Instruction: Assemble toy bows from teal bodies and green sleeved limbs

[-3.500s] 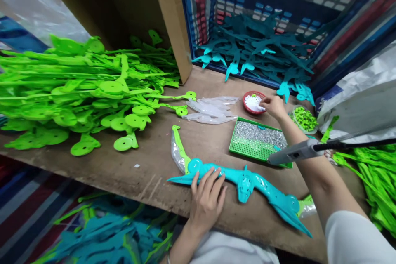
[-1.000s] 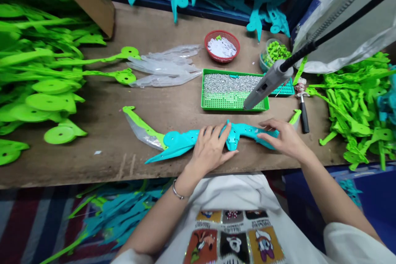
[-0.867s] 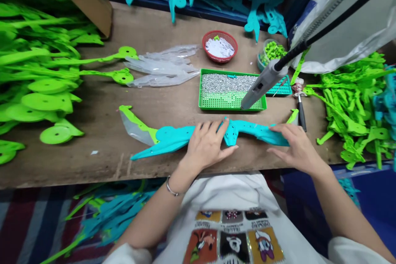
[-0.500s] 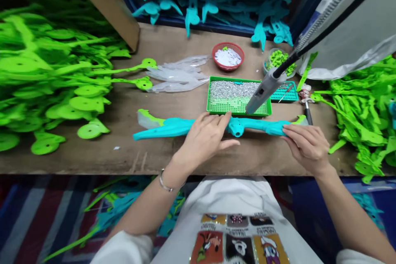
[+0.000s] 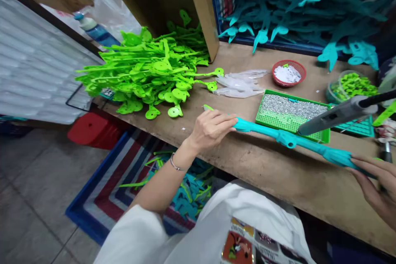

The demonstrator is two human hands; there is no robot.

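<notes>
A long turquoise plastic piece (image 5: 266,130), shaped like a toy bow with a round hub in its middle, lies across the front of the bench. My left hand (image 5: 210,132) is closed over its left end, where a bit of green shows past the knuckles. At the other end, my right hand (image 5: 379,183) grips the tip between thumb and fingers, partly cut off by the frame edge. A grey electric screwdriver (image 5: 337,116) hangs on a black cord, its tip just behind the piece. Beyond it, a green tray (image 5: 262,119) holds small silver screws.
Green plastic parts (image 5: 154,70) are heaped on the left of the bench. Clear plastic pieces (image 5: 243,82), a red basket (image 5: 289,85) of white bits and a tub of small green parts (image 5: 352,84) stand behind. Turquoise parts (image 5: 262,37) hang from a bin at the back.
The view has swung to the left. My left hand has shifted from the middle of the turquoise piece to its left end and closed there. My right hand stays at the right end.
</notes>
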